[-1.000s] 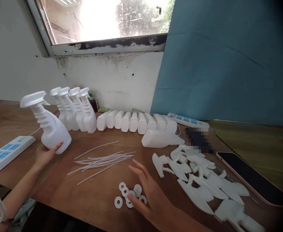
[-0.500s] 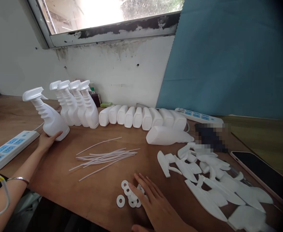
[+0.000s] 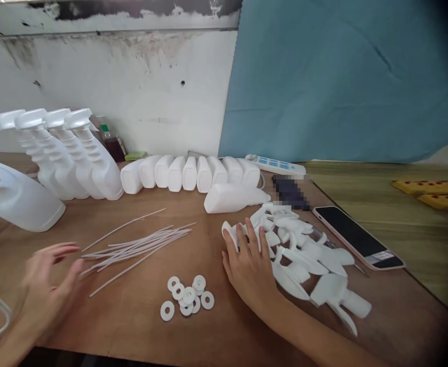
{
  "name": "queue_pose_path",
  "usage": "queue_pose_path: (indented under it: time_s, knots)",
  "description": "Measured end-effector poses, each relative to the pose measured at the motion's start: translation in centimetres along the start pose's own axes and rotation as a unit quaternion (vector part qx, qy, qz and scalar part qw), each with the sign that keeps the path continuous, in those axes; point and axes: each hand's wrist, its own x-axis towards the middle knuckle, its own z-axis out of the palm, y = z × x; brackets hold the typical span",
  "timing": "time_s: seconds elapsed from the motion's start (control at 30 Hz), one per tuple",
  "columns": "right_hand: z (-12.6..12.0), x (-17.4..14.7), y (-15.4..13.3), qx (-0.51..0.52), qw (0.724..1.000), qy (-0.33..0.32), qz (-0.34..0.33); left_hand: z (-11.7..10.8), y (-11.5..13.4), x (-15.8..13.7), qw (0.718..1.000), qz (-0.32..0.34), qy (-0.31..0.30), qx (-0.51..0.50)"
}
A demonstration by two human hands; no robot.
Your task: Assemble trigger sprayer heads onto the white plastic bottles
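Observation:
My right hand (image 3: 251, 267) lies over the near left side of a pile of white trigger spray heads (image 3: 304, 255). Its fingers are spread across one head and partly cover it; no firm grip shows. My left hand (image 3: 51, 278), slightly blurred, hovers with thumb and fingers apart and nothing between them. Close by on its right are thin white dip tubes (image 3: 140, 247) in a loose bundle. White ring washers (image 3: 189, 295) lie in a small heap between my hands. At the left edge stands an assembled spray bottle (image 3: 25, 196), its head mostly out of view.
Several assembled spray bottles (image 3: 97, 163) stand at the back left. White bottles without heads (image 3: 189, 173) lie in a row beside them, with another bottle (image 3: 235, 198) in front. A phone (image 3: 356, 237) and a power strip (image 3: 275, 164) are on the right.
My left hand has let go of the spray bottle and come toward the tubes. My right hand has moved from the washers onto the spray heads. The view has turned right and down.

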Motion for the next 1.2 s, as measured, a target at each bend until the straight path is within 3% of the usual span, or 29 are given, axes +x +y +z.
queue_pose_path:
  time_s: [0.07, 0.13, 0.2, 0.3, 0.37, 0.47, 0.6, 0.7, 0.83, 0.9, 1.07, 1.2]
  knots:
    - [0.1, -0.2, -0.2, 0.005, 1.000, -0.009, -0.021, -0.3, 4.7, 0.2, 0.977, 0.135, -0.134, -0.101]
    - [0.2, -0.4, -0.5, 0.025, 0.998, 0.004, -0.059, -0.2, 9.1, 1.6, 0.912, 0.266, -0.285, -0.131]
    - [0.2, -0.5, -0.7, 0.067, 0.991, 0.022, -0.109, 0.7, 12.4, 3.5, 0.846, 0.321, -0.409, -0.119]
    - [0.3, -0.3, -0.8, 0.162, 0.975, 0.023, -0.153, 3.4, 15.1, 5.4, 0.774, 0.359, -0.506, -0.125]
    - [0.4, 0.0, -0.8, 0.216, 0.968, 0.010, -0.126, 5.3, 15.8, 5.6, 0.763, 0.367, -0.514, -0.138]
    - [0.6, 0.5, -0.9, 0.256, 0.965, -0.025, -0.045, 7.1, 16.0, 4.7, 0.768, 0.373, -0.493, -0.167]
    - [0.6, 1.1, -0.8, 0.277, 0.958, -0.077, 0.024, 7.7, 16.0, 3.5, 0.778, 0.369, -0.458, -0.222]
    - [0.6, 1.2, -0.7, 0.308, 0.946, -0.092, 0.044, 7.8, 15.8, 3.2, 0.775, 0.305, -0.474, -0.285]
    - [0.9, 0.9, -0.6, 0.396, 0.917, -0.044, 0.028, 8.1, 15.7, 3.1, 0.737, 0.130, -0.517, -0.416]
    - [1.0, 0.7, -0.6, 0.429, 0.903, -0.022, 0.006, 8.1, 15.8, 3.0, 0.720, 0.065, -0.506, -0.471]
    - [0.8, 0.6, -0.7, 0.441, 0.895, -0.007, -0.068, 8.2, 16.0, 2.5, 0.763, 0.044, -0.430, -0.481]
    - [0.6, 0.7, -0.7, 0.431, 0.895, 0.004, -0.111, 8.4, 16.2, 2.1, 0.758, 0.036, -0.428, -0.491]
